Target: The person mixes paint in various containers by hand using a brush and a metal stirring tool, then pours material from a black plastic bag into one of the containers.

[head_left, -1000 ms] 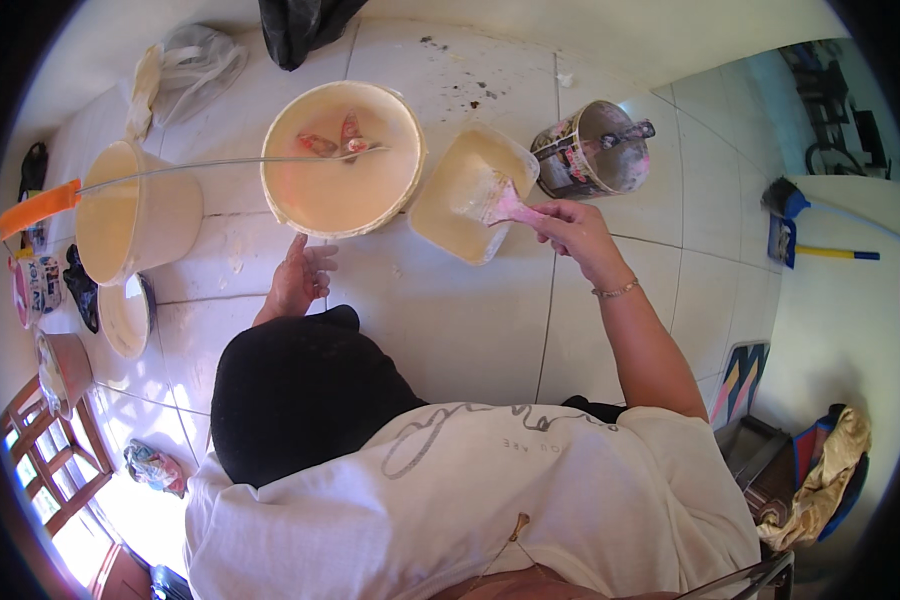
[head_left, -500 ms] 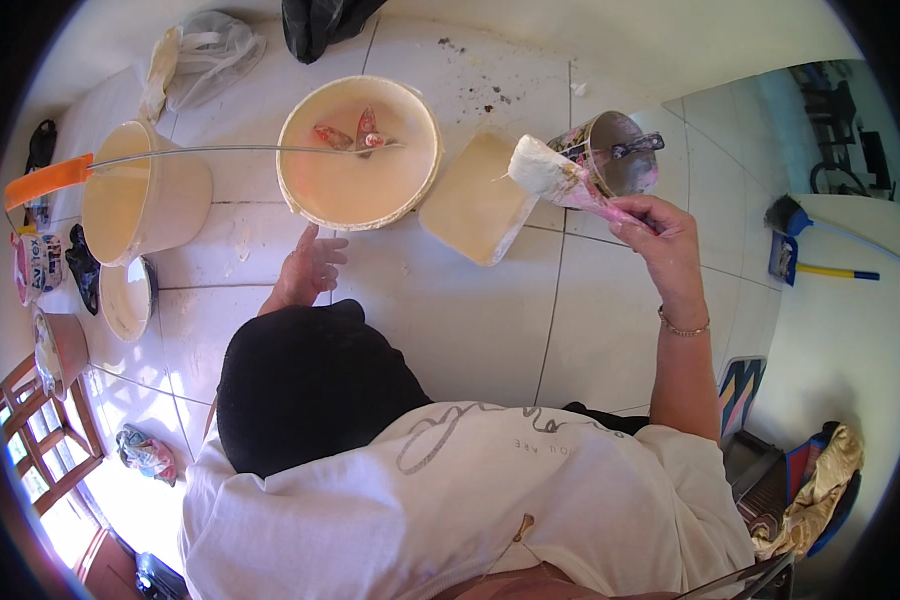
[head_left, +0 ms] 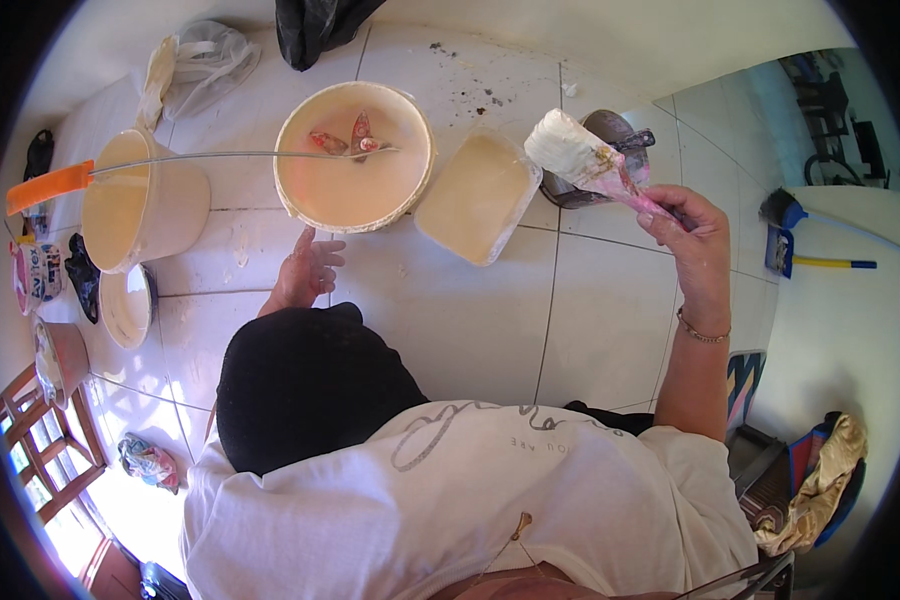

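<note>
My right hand (head_left: 692, 243) grips the pink handle of a wide paintbrush (head_left: 573, 148), its thick bristles coated white. The brush is raised in front of a patterned can (head_left: 574, 193), which it partly covers. A dark-handled tool lies across the can's mouth. My left hand (head_left: 308, 271), empty with fingers apart, hovers near the front rim of a round bucket (head_left: 282, 190) of pale liquid. A long metal rod with an orange handle (head_left: 50, 188) reaches into that bucket, where red blade-like pieces show at its end. Between bucket and can sits a shallow rectangular tub (head_left: 523, 205) of cream-coloured stuff.
Left of the bucket stand a larger cream bucket (head_left: 185, 205), a white bowl (head_left: 128, 308) and smaller pails. Black plastic (head_left: 318, 30) and a clear bag (head_left: 213, 68) lie by the wall. A broom and dustpan (head_left: 782, 250) are at the right.
My right hand has moved right with the paintbrush, whose bristles now stand farther from the tub. My left hand stays about where it was.
</note>
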`<control>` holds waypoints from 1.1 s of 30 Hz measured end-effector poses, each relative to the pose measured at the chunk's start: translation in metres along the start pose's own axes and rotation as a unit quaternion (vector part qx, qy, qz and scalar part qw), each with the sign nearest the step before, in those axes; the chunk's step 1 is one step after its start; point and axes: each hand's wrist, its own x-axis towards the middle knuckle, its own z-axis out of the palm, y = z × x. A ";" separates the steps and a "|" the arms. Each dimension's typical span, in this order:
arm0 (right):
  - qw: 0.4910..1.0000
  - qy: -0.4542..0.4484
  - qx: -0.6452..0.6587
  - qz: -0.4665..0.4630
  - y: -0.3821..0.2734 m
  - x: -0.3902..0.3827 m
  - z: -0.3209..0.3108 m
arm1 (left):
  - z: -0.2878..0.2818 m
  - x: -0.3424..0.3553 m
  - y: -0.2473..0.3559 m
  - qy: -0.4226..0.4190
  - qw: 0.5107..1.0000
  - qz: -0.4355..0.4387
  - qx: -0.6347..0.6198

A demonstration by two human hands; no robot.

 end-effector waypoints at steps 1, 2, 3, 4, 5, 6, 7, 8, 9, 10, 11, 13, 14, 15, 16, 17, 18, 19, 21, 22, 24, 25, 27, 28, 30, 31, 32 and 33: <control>1.000 0.001 -0.001 -0.001 0.000 0.000 0.001 | -0.001 0.001 -0.001 -0.001 1.000 0.000 -0.001; 1.000 -0.003 -0.003 -0.002 0.003 0.000 0.003 | -0.002 0.001 -0.001 -0.001 1.000 0.000 -0.002; 1.000 -0.007 -0.005 -0.004 0.006 0.001 0.005 | -0.002 0.000 -0.001 -0.001 1.000 0.001 -0.002; 1.000 -0.006 -0.006 -0.004 0.013 0.003 0.008 | -0.002 0.001 0.000 0.000 1.000 0.001 -0.002; 1.000 -0.011 0.003 -0.015 0.021 0.005 0.013 | -0.002 0.000 -0.001 0.004 1.000 0.001 -0.003; 0.999 -0.017 0.012 -0.025 0.031 0.006 0.018 | -0.003 0.001 -0.001 0.004 1.000 0.001 -0.003; 0.999 -0.017 0.013 -0.025 0.045 0.006 0.025 | -0.004 0.001 -0.001 0.005 1.000 -0.004 -0.005; 0.998 -0.023 -0.048 -0.031 0.062 0.005 0.033 | -0.003 0.000 -0.001 0.004 1.000 -0.009 -0.007; 0.993 -0.030 -0.110 -0.038 0.076 0.006 0.042 | -0.003 0.001 -0.001 0.002 1.000 -0.008 -0.008; 0.986 -0.028 -0.167 -0.014 0.083 0.002 0.051 | -0.003 0.000 0.000 0.001 1.000 -0.008 -0.012; 0.974 -0.027 -0.223 0.011 0.089 -0.005 0.060 | -0.003 -0.001 0.000 0.000 1.000 -0.009 -0.016; 0.954 -0.014 -0.300 -0.024 0.099 -0.015 0.075 | -0.003 -0.001 0.000 0.002 1.000 -0.005 -0.012; 0.925 0.000 -0.376 -0.060 0.103 -0.018 0.080 | -0.003 -0.001 -0.001 0.002 1.000 0.000 -0.008; 0.925 0.000 -0.376 -0.059 0.106 -0.020 0.084 | -0.004 -0.001 -0.002 0.003 1.000 -0.001 -0.008; 0.913 -0.005 -0.399 -0.086 0.109 -0.022 0.087 | -0.004 0.000 -0.002 0.001 1.000 -0.011 0.003; 0.900 -0.009 -0.420 -0.113 0.113 -0.024 0.090 | -0.003 0.000 -0.002 -0.001 1.000 -0.021 0.014; 0.900 -0.008 -0.421 -0.112 0.116 -0.025 0.092 | -0.003 0.002 -0.005 -0.001 1.000 -0.022 0.015; 0.892 0.009 -0.431 -0.139 0.119 -0.026 0.095 | -0.003 0.004 -0.010 -0.031 0.999 -0.005 0.028; 0.882 0.026 -0.441 -0.166 0.127 -0.028 0.096 | -0.003 0.009 -0.016 -0.061 0.997 0.012 0.042; 0.877 0.028 -0.447 -0.176 0.131 -0.028 0.095 | -0.002 0.013 -0.018 -0.070 0.997 -0.001 0.032; 0.872 0.029 -0.452 -0.186 0.133 -0.029 0.095 | 0.001 0.013 -0.018 -0.077 0.997 -0.014 0.023; 0.869 0.038 -0.454 -0.191 0.132 -0.031 0.094 | 0.003 0.011 -0.016 -0.067 0.997 -0.025 0.034; 0.867 0.047 -0.456 -0.194 0.137 -0.032 0.094 | 0.003 0.009 -0.015 -0.056 0.997 -0.039 0.047; 0.864 0.042 -0.457 -0.208 0.142 -0.029 0.094 | 0.001 0.007 -0.014 -0.051 0.997 -0.038 0.036; 0.860 0.039 -0.458 -0.221 0.145 -0.028 0.092 | 0.002 0.007 -0.011 -0.048 0.998 -0.036 0.027; 0.861 0.046 -0.454 -0.224 0.142 -0.030 0.092 | 0.005 0.005 -0.011 -0.045 0.998 -0.041 0.020; 0.862 0.052 -0.450 -0.228 0.141 -0.031 0.093 | 0.006 0.005 -0.011 -0.042 0.998 -0.046 0.014; 0.862 0.051 -0.449 -0.228 0.143 -0.030 0.093 | 0.003 0.005 -0.012 -0.041 0.998 -0.046 0.014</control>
